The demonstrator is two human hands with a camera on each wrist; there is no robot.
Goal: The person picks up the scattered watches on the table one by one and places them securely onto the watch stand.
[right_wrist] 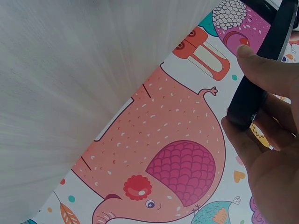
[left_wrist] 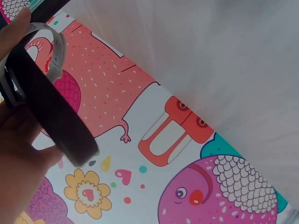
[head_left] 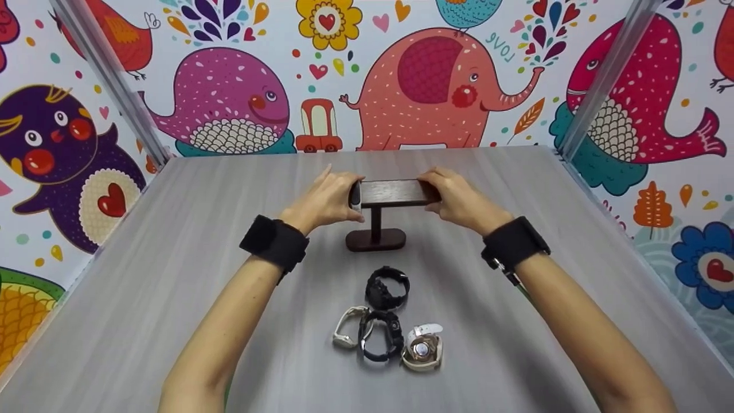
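A dark brown T-shaped watch stand (head_left: pixel 395 192) is upright on the table, its oval base (head_left: pixel 375 241) toward me. At the bar's left end, my left hand (head_left: pixel 325 199) holds a watch (head_left: pixel 355 197) between thumb and fingers. In the left wrist view, the watch's pale strap (left_wrist: pixel 59 51) loops around the dark bar (left_wrist: pixel 58 114). My right hand (head_left: pixel 465 201) grips the other end of the bar, thumb on one side and fingers on the other, as the right wrist view shows on the bar (right_wrist: pixel 250 100).
Nearer to me on the table (head_left: pixel 172 275) lie a black watch (head_left: pixel 378 292), another black watch (head_left: pixel 394 332), a slim cream watch (head_left: pixel 344 339) and a watch with a white strap (head_left: pixel 423 349). Printed panels (head_left: pixel 229 97) with metal posts (head_left: pixel 608 74) enclose the table.
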